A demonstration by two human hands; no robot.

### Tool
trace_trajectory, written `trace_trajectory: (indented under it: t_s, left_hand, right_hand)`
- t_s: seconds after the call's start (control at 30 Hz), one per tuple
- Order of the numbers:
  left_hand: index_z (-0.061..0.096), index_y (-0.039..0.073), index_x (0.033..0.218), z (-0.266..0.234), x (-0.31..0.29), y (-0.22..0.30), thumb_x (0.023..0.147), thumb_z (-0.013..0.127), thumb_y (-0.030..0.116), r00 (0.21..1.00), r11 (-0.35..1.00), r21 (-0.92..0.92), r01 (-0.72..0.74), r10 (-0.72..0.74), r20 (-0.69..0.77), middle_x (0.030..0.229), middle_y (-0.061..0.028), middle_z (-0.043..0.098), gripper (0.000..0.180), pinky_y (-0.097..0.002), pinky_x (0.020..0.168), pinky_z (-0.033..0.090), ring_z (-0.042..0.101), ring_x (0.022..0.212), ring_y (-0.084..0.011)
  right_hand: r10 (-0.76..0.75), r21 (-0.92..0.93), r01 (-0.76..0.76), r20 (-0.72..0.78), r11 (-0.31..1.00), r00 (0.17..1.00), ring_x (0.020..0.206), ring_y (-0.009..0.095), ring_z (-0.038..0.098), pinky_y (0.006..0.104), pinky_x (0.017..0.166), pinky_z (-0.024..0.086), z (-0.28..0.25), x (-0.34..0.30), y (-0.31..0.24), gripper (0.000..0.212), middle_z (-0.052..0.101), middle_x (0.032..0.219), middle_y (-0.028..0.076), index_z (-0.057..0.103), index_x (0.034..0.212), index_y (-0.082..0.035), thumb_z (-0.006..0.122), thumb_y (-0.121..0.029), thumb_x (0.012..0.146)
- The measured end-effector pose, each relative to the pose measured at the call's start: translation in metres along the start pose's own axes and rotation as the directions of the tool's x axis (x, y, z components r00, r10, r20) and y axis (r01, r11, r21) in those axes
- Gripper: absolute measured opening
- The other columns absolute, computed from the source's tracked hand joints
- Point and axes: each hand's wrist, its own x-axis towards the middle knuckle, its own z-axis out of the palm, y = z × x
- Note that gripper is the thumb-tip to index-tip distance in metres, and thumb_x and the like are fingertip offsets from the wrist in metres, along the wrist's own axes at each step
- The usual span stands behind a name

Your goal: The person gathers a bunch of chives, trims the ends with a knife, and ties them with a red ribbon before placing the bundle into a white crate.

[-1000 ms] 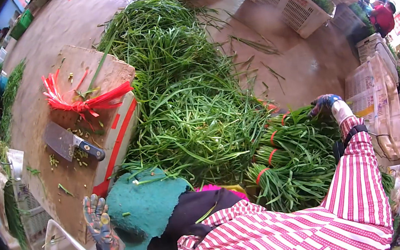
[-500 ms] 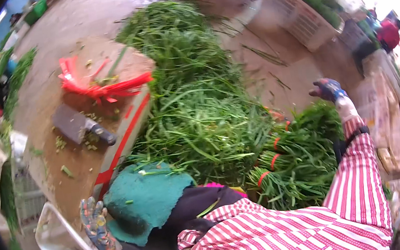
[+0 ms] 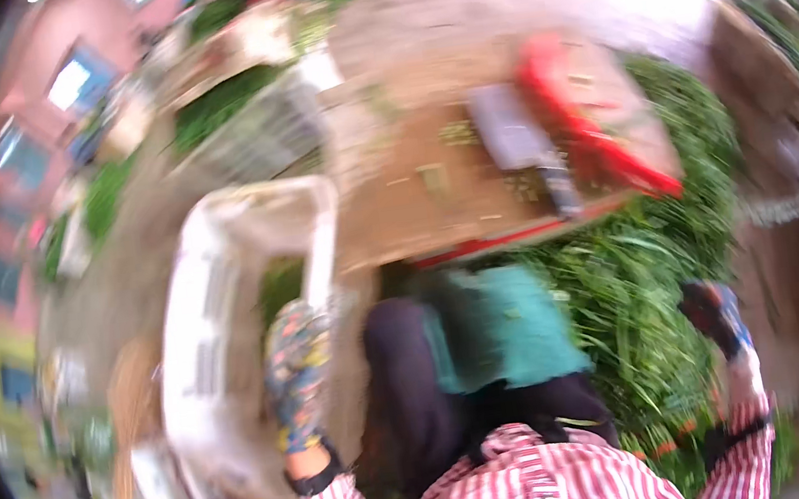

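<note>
My left hand [image 3: 299,369], in a patterned glove, is at the right side of a white plastic crate [image 3: 186,328]. Its fingers point away from me and are smeared, so whether they grip the rim does not show. To the right, my right hand [image 3: 716,317] hangs above long green leafy stalks [image 3: 619,306], gloved, fingers apart, with nothing visible in it. A cleaver [image 3: 514,138] with a dark handle lies on a brown board [image 3: 405,213]. Next to it is a bunch of red ties [image 3: 568,111]. A teal cloth [image 3: 520,324] covers my lap.
Small chopped bits are scattered over the board. Beyond the white crate stands a grey crate [image 3: 258,132] near more greens [image 3: 224,106]. Bundles with orange bands [image 3: 663,447] lie at the lower right. A brown broom-like object [image 3: 130,426] is at the left.
My view has swung left, bringing the white crate nearer the middle. My left hand has gone from beside the teal cloth to the crate. My right hand stays out over the greens.
</note>
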Motion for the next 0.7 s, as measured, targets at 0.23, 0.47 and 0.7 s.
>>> trace_trajectory:
  t_s: [0.23,0.47,0.7]
  left_hand:
    - [0.036,-0.004,0.127,-0.029,-0.077,0.05,0.085,0.051,0.017,0.839,0.546,0.838,0.002,0.455,-0.299,0.117,-0.0173,0.051,0.049,-0.0303,0.087,0.045,0.055,0.101,-0.0221]
    - [0.041,-0.003,0.123,-0.072,-0.045,0.042,0.077,0.059,0.049,0.912,0.581,0.812,-0.053,0.359,-0.197,0.115,-0.0144,0.053,0.072,-0.0332,0.079,0.047,0.057,0.097,-0.0233]
    - [0.04,-0.003,0.123,-0.017,0.033,0.016,0.066,0.073,0.045,0.987,0.684,0.719,-0.123,0.161,0.016,0.114,-0.0137,0.053,0.081,-0.0326,0.082,0.047,0.057,0.095,-0.0205]
  right_hand:
    - [-0.277,0.197,0.269,0.013,0.943,0.961,0.062,0.033,0.059,0.0384,0.057,0.047,0.002,0.064,-0.114,0.027,0.061,0.072,0.017,0.063,0.097,-0.008,0.064,-0.02,0.072]
    - [0.008,0.261,0.0,-0.027,0.965,1.0,0.062,0.023,0.061,0.0333,0.057,0.048,0.003,0.113,-0.121,0.02,0.062,0.071,0.011,0.063,0.093,-0.008,0.057,-0.021,0.079]
    - [0.4,0.712,-0.277,-0.006,0.645,0.916,0.06,0.008,0.056,0.0253,0.055,0.046,0.017,0.126,-0.072,0.016,0.061,0.068,0.001,0.063,0.088,-0.005,0.059,-0.019,0.081]
